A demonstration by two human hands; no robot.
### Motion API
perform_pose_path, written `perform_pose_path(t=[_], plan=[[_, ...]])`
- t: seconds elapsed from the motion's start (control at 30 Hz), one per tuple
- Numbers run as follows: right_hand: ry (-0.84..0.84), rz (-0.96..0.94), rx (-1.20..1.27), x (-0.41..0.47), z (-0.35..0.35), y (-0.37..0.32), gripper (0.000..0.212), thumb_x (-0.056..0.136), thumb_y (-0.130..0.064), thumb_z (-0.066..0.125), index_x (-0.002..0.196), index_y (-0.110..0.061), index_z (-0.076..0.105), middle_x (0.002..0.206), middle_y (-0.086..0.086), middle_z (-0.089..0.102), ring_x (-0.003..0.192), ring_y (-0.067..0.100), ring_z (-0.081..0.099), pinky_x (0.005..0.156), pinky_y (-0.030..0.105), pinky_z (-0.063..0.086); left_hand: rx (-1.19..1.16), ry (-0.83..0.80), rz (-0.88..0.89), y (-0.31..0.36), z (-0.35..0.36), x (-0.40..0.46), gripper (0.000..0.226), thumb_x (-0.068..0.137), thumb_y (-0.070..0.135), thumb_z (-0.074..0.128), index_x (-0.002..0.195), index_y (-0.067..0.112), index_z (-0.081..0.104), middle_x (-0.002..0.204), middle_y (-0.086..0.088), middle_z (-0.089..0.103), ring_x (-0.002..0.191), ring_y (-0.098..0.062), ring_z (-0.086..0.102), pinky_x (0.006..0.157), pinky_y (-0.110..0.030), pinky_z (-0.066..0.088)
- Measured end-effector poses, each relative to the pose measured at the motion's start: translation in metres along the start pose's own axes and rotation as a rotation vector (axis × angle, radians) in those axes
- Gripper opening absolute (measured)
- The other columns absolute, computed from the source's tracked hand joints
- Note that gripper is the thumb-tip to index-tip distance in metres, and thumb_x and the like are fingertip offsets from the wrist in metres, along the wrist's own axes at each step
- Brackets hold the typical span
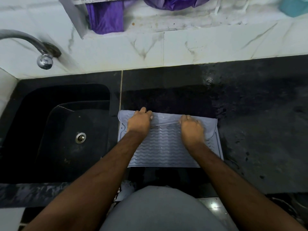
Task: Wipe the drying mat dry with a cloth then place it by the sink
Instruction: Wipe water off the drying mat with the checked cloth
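Note:
A pale grey-blue ribbed drying mat (164, 148) lies on the dark counter just right of the sink (63, 130). Its far part is folded over toward me, so the smooth underside shows along the far side. My left hand (140, 120) grips the folded edge near the mat's left side. My right hand (191, 129) grips the same folded edge further right, fingers curled over it. Water droplets glint on the mat's wavy ridges. No cloth is in sight on the counter.
The black counter (258, 130) stretches right of the mat, wet in patches. A chrome tap (41, 52) hangs over the sink's back left. Purple fabric (106, 17) and a teal object (295, 5) sit on the ledge above the marbled wall tiles.

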State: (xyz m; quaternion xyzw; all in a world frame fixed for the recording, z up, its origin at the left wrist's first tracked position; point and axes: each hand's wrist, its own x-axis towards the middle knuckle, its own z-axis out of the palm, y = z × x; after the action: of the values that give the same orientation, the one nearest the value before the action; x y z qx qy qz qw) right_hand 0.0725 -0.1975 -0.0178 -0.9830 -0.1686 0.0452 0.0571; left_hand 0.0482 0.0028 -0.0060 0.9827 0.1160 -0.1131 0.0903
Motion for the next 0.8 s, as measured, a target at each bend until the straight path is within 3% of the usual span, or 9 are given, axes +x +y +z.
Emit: perform_pose_path(t=[0.13, 0.23, 0.33, 0.43, 0.53, 0.67, 0.8], plan=[[0.0, 0.066, 0.068, 0.014, 0.002, 0.007, 0.016, 0.101, -0.009, 0.043, 0.111, -0.011, 0.055, 0.104, 0.009, 0.065, 0.087, 0.026, 0.064, 0.071, 0.035, 0.045, -0.005, -0.011, 0.065, -0.004, 0.0, -0.003, 0.033, 0.107, 0.04, 0.035, 0.123, 0.021, 0.057, 0.116, -0.005, 0.052, 0.11, -0.025, 0.054, 0.074, -0.04, 0.046], [-0.023, 0.088, 0.067, 0.022, 0.004, 0.011, 0.018, 0.102, -0.01, 0.041, 0.113, -0.014, 0.054, 0.105, 0.007, 0.065, 0.086, 0.026, 0.065, 0.064, 0.032, 0.038, 0.017, -0.099, 0.158, -0.015, -0.008, 0.0, 0.041, 0.102, 0.056, 0.04, 0.132, 0.033, 0.055, 0.116, 0.0, 0.051, 0.109, -0.021, 0.055, 0.08, -0.043, 0.054], [-0.06, 0.081, 0.074, 0.029, 0.006, 0.012, 0.016, 0.101, -0.008, 0.043, 0.111, -0.015, 0.053, 0.104, 0.007, 0.065, 0.083, 0.026, 0.065, 0.061, 0.032, 0.037, 0.072, -0.208, 0.19, -0.021, -0.023, 0.011, 0.037, 0.103, 0.046, 0.044, 0.138, 0.037, 0.055, 0.12, 0.0, 0.053, 0.111, -0.024, 0.059, 0.078, -0.038, 0.05], [-0.05, 0.072, 0.124, 0.03, 0.008, 0.017, 0.014, 0.099, -0.007, 0.047, 0.105, -0.017, 0.054, 0.1, 0.004, 0.065, 0.079, 0.024, 0.064, 0.06, 0.032, 0.037, 0.052, -0.169, 0.139, -0.015, -0.027, 0.019, 0.029, 0.105, 0.034, 0.044, 0.126, 0.034, 0.065, 0.117, -0.001, 0.06, 0.109, -0.026, 0.061, 0.074, -0.035, 0.043], [0.064, 0.033, 0.182, 0.027, 0.004, 0.02, 0.016, 0.096, -0.011, 0.046, 0.1, -0.018, 0.06, 0.097, 0.002, 0.063, 0.081, 0.022, 0.062, 0.065, 0.034, 0.043, 0.076, -0.073, 0.092, -0.006, -0.029, 0.022, 0.021, 0.1, 0.024, 0.047, 0.108, 0.029, 0.067, 0.109, -0.001, 0.066, 0.1, -0.027, 0.065, 0.07, -0.036, 0.04], [0.26, -0.067, 0.216, 0.026, -0.01, 0.026, 0.034, 0.091, -0.028, 0.036, 0.1, -0.019, 0.068, 0.098, 0.001, 0.062, 0.09, 0.021, 0.058, 0.08, 0.039, 0.043, 0.055, 0.09, 0.062, 0.003, -0.036, 0.03, 0.021, 0.101, 0.021, 0.048, 0.108, 0.029, 0.065, 0.104, 0.001, 0.062, 0.093, -0.023, 0.063, 0.066, -0.034, 0.035], [0.256, -0.068, 0.176, 0.035, -0.014, 0.031, 0.034, 0.09, -0.024, 0.044, 0.112, -0.018, 0.069, 0.11, 0.003, 0.062, 0.101, 0.022, 0.058, 0.089, 0.041, 0.042, -0.036, 0.048, 0.02, 0.012, -0.042, 0.04, 0.02, 0.101, 0.024, 0.05, 0.112, 0.027, 0.067, 0.108, 0.0, 0.062, 0.097, -0.023, 0.061, 0.069, -0.035, 0.039]])
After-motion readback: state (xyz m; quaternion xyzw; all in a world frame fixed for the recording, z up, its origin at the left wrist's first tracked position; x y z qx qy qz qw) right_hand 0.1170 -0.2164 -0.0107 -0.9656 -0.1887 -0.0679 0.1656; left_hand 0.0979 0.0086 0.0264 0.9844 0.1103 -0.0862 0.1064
